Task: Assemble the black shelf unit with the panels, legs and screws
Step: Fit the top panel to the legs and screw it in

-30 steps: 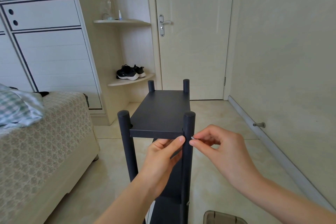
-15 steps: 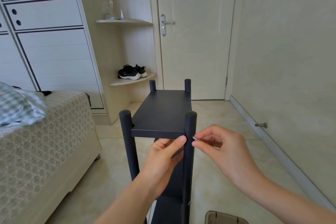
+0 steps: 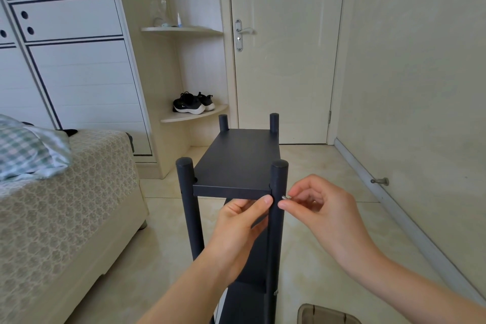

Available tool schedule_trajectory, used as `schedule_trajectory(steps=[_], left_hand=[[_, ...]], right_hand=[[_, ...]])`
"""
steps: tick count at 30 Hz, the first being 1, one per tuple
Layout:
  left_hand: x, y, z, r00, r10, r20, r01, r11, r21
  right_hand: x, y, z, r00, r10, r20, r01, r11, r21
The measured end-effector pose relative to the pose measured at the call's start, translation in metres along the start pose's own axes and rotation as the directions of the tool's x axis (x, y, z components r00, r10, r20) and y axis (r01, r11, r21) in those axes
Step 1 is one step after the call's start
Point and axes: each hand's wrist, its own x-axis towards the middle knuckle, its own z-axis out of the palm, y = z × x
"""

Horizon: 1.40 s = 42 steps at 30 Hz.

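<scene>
The black shelf unit stands upright on the floor, its top panel [image 3: 240, 163] set between four round legs. At the near right leg [image 3: 277, 218], my right hand [image 3: 318, 208] pinches a small silver screw [image 3: 286, 197] against the leg's right side, level with the top panel. My left hand [image 3: 239, 229] is under the panel's near edge, thumb pressed on the leg just below the panel; its other fingers are hidden behind the panel. A lower panel [image 3: 247, 302] shows at the bottom. The near left leg [image 3: 188, 205] is untouched.
A bed [image 3: 65, 205] with a checked pillow fills the left. A closed door [image 3: 284, 47] and corner shelves with black shoes [image 3: 193, 104] lie behind the unit. The wall with a door stop [image 3: 380, 181] runs along the right. A brown plastic container [image 3: 326, 314] sits at the bottom edge.
Both hands keep their places at the near right leg. The right fingers have shifted slightly on the screw; the view has tilted a little.
</scene>
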Motion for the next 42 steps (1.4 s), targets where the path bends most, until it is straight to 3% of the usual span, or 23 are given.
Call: schedule_trajectory(steps=[42], left_hand=[[0.0016,-0.0003,-0.0050,0.999,0.045,0.026,-0.046,0.998,0.050]], right_hand=[[-0.0010,-0.0032,-0.0055,0.987,0.014,0.161,-0.021,0.999,0.042]])
